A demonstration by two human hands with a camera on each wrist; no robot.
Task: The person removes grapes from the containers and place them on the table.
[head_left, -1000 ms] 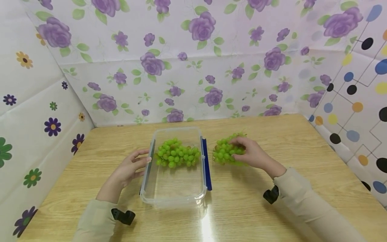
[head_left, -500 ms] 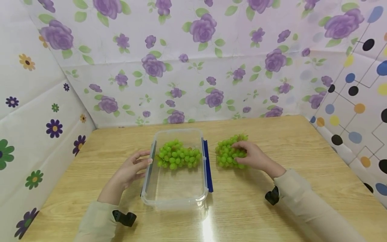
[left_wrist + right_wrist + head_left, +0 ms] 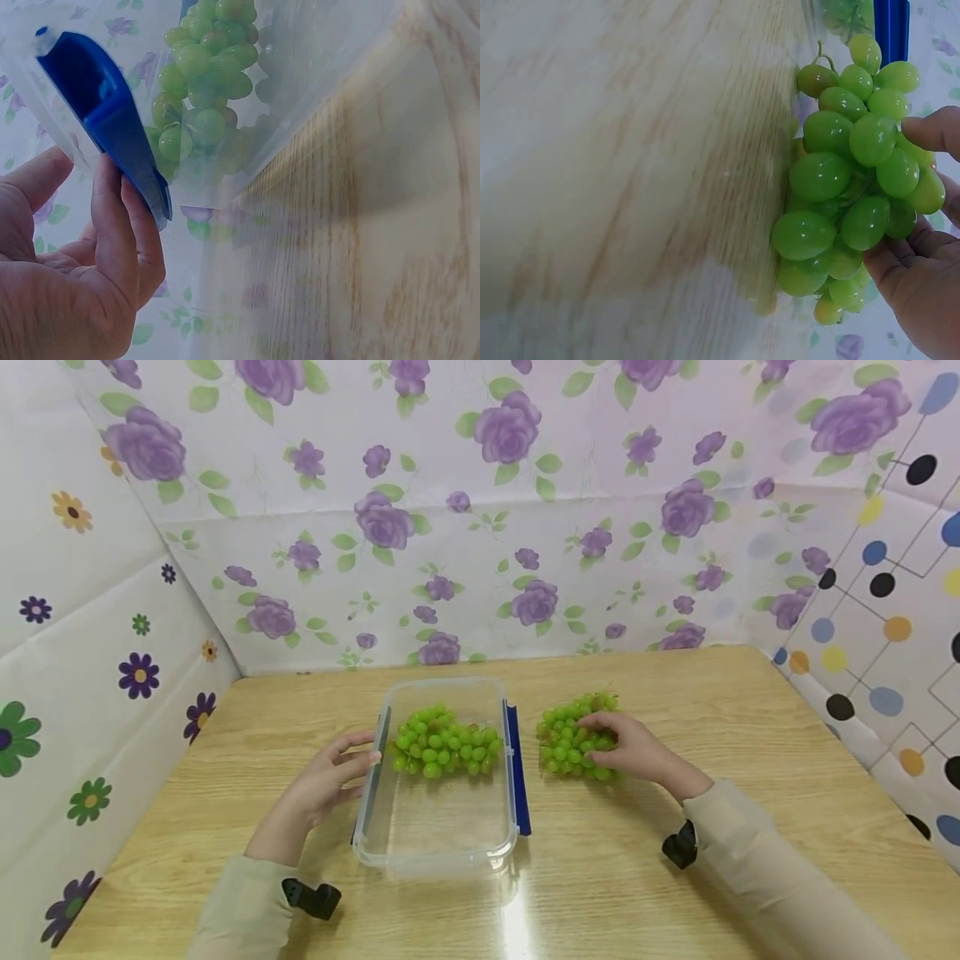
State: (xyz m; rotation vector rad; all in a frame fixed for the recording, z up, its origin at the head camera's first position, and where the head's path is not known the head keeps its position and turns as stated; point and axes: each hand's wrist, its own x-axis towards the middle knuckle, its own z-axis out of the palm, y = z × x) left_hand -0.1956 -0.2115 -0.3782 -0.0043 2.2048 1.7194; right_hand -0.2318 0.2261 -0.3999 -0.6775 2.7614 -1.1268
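Note:
A clear plastic container with blue side flaps stands in the middle of the table. Inside it lies a bunch of green grapes. At the container's left side is my left hand, its thumb at the rim and bent fingers against the lowered blue flap. To the right of the container, a second bunch of green grapes rests on the table. My right hand grips this bunch from its right, thumb and fingers on opposite sides. Some of its fingers are hidden by the grapes.
The wooden table runs back to a flowered sheet. Patterned sheets also hang at left and right. A blue flap sticks out from the container's right side, between it and the second bunch.
The bunch in my right hand has shifted slightly toward me and sits a little lower. My left hand and the container stay as they were, while the head view has moved slightly.

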